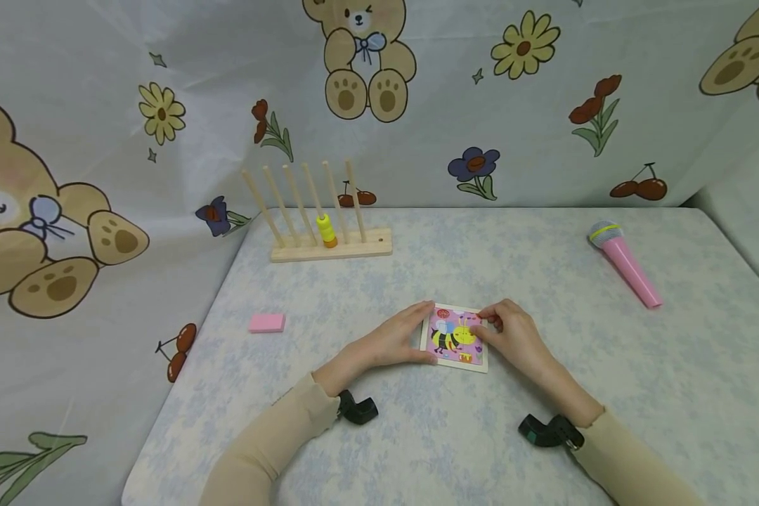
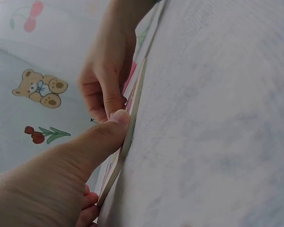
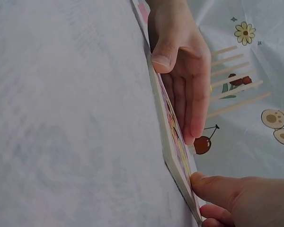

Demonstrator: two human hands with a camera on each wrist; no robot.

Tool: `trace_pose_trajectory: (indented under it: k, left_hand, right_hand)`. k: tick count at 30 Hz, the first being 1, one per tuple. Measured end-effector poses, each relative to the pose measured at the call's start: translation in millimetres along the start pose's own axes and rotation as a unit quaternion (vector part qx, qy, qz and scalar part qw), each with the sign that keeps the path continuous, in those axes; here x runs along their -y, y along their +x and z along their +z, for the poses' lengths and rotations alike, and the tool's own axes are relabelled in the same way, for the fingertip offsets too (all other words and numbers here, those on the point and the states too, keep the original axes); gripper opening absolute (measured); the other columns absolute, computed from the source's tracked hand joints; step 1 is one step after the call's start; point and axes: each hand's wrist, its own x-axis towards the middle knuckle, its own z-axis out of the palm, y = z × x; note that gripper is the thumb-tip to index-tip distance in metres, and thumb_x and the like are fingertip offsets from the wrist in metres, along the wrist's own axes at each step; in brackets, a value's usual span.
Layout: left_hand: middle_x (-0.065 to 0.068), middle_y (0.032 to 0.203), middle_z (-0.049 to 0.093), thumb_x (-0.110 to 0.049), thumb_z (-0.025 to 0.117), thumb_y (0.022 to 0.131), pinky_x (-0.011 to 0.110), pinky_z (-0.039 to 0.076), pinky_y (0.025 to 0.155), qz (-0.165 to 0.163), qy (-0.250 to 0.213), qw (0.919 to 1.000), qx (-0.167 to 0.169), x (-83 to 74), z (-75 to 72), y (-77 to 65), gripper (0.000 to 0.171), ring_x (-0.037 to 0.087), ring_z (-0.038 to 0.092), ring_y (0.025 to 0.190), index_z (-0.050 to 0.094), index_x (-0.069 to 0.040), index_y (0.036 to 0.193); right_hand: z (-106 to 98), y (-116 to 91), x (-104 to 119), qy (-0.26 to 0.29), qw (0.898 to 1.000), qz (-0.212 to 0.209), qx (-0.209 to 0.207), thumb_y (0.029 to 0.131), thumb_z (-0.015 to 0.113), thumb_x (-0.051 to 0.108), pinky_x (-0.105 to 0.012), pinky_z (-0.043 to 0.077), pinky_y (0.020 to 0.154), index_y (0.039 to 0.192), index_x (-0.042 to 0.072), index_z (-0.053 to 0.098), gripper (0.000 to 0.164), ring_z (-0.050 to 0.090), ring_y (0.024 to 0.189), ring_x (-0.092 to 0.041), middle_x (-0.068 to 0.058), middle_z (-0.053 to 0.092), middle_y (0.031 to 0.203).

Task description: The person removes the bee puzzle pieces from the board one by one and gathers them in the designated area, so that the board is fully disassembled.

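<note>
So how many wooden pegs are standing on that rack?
6 pegs, in one row along the wooden base; the fourth from the left carries yellow and orange rings. None looks hidden.

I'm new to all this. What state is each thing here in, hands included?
Bee puzzle: picture side up
Left hand: gripping the puzzle's left side
Right hand: curled, touching the puzzle's right side
Wooden peg rack: standing, five of six pegs bare
Yellow and orange rings: stacked on one peg, fourth from left
Toy microphone: lying down
Pink block: lying flat
Wrist cameras: worn, one per wrist
</note>
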Motion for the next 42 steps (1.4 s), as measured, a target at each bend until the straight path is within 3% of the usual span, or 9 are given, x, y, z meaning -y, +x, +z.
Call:
trace_pose_trajectory:
  k: [21,31,42]
  left_hand:
    - [0.011,0.154,0.019,-0.048,0.072,0.080,0.032,0.019,0.111,0.000,0.003,1.0000,-0.005,-0.3,-2.0,-2.7,0.099,0.018,0.015,0.141,0.019,-0.003,0.150]
    - [0.011,0.154,0.019,-0.048,0.072,0.080,0.031,0.019,0.111,0.002,0.006,1.0000,-0.004,-0.8,-4.0,-2.3,0.099,0.018,0.015,0.141,0.019,-0.002,0.150]
    - [0.011,0.154,0.019,-0.047,0.071,0.081,0.031,0.020,0.111,0.002,0.002,1.0000,0.002,-3.7,-2.1,-2.5,0.098,0.017,0.015,0.141,0.019,-0.003,0.150]
  right_hand:
    - [1.9,2.6,-7.5,0.040,0.999,-0.003,0.003,0.081,0.076,0.015,-0.025,0.039,0.061,0.095,0.000,0.064,0.024,0.046,0.074,-0.018,-0.008,0.054,0.086]
    - [-2.1,5.3,-8.1,0.064,0.997,0.032,0.025,0.085,0.073,0.020,-0.025,0.038,0.062,0.095,0.001,0.065,0.023,0.045,0.074,-0.018,-0.006,0.055,0.086]
    - [-4.4,-0.3,-1.3,0.002,1.000,-0.022,0.003,0.077,0.080,0.016,-0.025,0.036,0.056,0.095,-0.002,0.068,0.028,0.043,0.068,-0.016,-0.005,0.053,0.081]
